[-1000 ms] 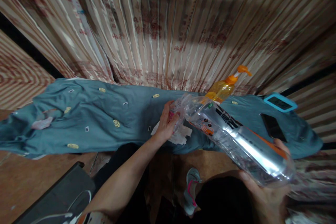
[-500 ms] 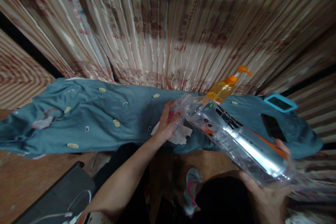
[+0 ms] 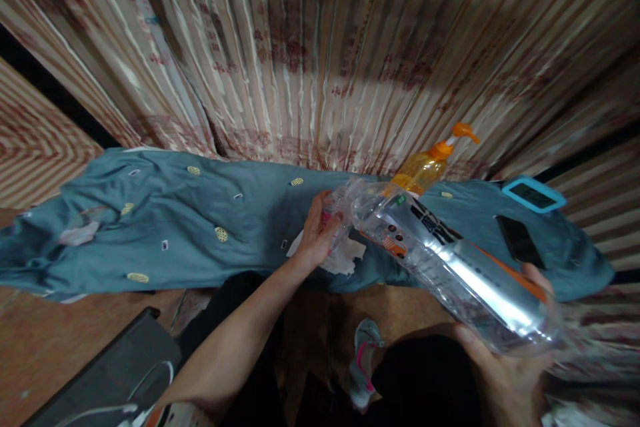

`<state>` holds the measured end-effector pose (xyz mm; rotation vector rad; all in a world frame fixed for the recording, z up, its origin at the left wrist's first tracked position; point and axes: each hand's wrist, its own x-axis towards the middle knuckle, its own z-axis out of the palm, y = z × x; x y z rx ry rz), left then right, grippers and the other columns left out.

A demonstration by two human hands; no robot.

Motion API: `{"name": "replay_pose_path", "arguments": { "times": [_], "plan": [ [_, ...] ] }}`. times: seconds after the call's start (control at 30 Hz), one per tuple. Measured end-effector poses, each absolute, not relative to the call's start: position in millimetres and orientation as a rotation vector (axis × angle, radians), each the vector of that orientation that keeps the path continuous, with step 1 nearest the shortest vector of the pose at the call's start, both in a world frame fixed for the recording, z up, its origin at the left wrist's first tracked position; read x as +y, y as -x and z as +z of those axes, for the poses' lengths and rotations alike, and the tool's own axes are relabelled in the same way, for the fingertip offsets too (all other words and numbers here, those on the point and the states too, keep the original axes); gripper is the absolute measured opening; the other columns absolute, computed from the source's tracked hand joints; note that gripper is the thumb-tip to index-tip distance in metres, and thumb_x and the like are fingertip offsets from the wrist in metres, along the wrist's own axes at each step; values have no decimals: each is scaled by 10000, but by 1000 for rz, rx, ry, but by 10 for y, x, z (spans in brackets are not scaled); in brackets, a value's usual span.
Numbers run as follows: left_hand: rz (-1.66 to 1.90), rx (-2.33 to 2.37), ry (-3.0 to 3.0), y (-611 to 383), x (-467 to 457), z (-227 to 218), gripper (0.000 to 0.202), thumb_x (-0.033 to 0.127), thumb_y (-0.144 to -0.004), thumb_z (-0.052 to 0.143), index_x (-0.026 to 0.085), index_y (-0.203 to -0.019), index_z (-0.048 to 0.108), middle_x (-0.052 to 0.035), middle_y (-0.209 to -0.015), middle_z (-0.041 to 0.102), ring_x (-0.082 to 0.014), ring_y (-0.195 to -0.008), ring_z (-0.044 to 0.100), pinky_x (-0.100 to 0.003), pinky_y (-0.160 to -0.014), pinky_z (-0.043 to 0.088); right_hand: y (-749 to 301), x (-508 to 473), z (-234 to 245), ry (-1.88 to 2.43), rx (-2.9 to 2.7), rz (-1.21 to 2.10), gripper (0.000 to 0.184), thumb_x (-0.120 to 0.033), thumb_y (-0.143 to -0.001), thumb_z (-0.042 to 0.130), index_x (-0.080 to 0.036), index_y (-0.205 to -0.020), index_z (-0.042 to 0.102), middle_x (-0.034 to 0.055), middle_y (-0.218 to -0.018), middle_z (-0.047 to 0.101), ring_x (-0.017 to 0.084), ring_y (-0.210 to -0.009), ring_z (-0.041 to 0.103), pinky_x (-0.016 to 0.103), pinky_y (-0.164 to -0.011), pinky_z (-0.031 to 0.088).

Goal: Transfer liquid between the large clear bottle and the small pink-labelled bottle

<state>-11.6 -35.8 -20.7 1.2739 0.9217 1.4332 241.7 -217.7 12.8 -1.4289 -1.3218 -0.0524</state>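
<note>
My right hand (image 3: 510, 360) is wrapped round the base end of a large clear plastic bottle (image 3: 450, 260) with a silver and orange label. The bottle is tilted, its narrow end pointing up and left. Closed round a smaller clear plastic bottle (image 3: 341, 213) with some pink on it is my left hand (image 3: 320, 230). The two bottles meet or overlap near the big one's narrow end; whether their mouths touch I cannot tell. Beneath my left hand lies a crumpled white tissue (image 3: 346, 258).
An orange pump bottle (image 3: 419, 170) stands behind the large bottle. To the right are a blue-framed digital clock (image 3: 535, 195) and a black phone (image 3: 519, 240). Everything rests on a teal cloth (image 3: 190, 227) before a curtain (image 3: 320, 67). A dark box with white cables (image 3: 115, 373) is at lower left.
</note>
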Motion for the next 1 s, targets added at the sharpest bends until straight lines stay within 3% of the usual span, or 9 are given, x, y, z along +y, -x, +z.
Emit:
{"name": "replay_pose_path", "arguments": {
  "times": [0.33, 0.6, 1.0],
  "plan": [
    [1427, 918, -1285, 112, -344, -254, 477, 516, -881, 756, 313, -1303, 665, -59, -1322, 753, -311, -1308, 688, -493, -1224, 475, -2404, -2165, 132, 1424, -1346, -89, 1212, -630, -694, 941, -135, -1676, 431, 258, -1644, 455, 545, -1516, 425, 848, -1242, 217],
    [1453, 917, -1265, 96, -343, -239, 506, 572, -845, 770, 310, -1267, 673, -80, -1309, 753, -342, -1311, 670, -514, -1225, 467, -2412, -2168, 122, 1428, -1339, -83, 1218, -628, -678, 947, -134, -1668, 440, 259, -1631, 466, 544, -1503, 435, 844, -1239, 221],
    [1446, 919, -1288, 114, -347, -232, 411, 450, -888, 770, 306, -1262, 685, -70, -1299, 765, -316, -1295, 703, -508, -1227, 499, -2399, -2170, 132, 1458, -1285, -72, 1260, -654, -629, 956, -124, -1655, 452, 256, -1626, 479, 548, -1496, 448, 827, -1248, 239]
  ]
}}
